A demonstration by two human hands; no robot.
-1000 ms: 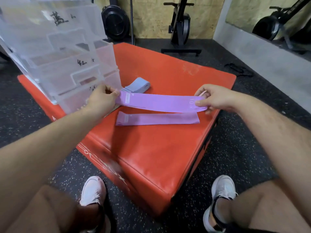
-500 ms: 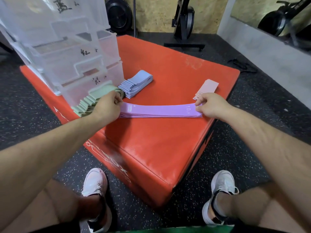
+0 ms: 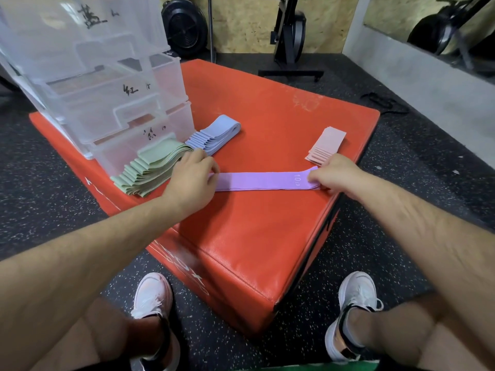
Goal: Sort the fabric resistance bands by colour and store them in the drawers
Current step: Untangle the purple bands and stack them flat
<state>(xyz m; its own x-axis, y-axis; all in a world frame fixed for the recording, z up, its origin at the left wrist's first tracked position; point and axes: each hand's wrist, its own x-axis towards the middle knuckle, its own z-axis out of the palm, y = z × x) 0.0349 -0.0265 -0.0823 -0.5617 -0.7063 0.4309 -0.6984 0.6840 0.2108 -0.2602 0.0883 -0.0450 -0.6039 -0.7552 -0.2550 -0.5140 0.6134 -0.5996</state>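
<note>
While both hands work at the purple pile, the notes run large to small:

Plyo box: the red padded box (image 3: 241, 236) serves as the work surface; every pile lies on its top.
Drawer unit: the clear plastic drawer unit (image 3: 107, 84) stands at the far left corner; drawers closed, handwritten labels too small to read; contents unclear through the plastic.
Green bands: the green stack (image 3: 150, 170) is fanned against the bottom drawer front.
Purple bands: the purple stack (image 3: 257, 180) lies flat across the middle, "10 LB" printed near its right end.
Blue bands: the blue stack (image 3: 214, 135) sits just beside the green one.
Pink bands: the pink stack (image 3: 325, 144) sits near the right edge.
Left hand: the left hand (image 3: 190, 178) is curled over the purple stack's left end, pressing or pinching; fingertips hidden.
Right hand: the right hand (image 3: 332, 174) pinches the right end.
Progress: sorting looks nearly finished, four colour piles; storing appears not yet begun.
Hidden: how many bands the purple pile holds.
</note>
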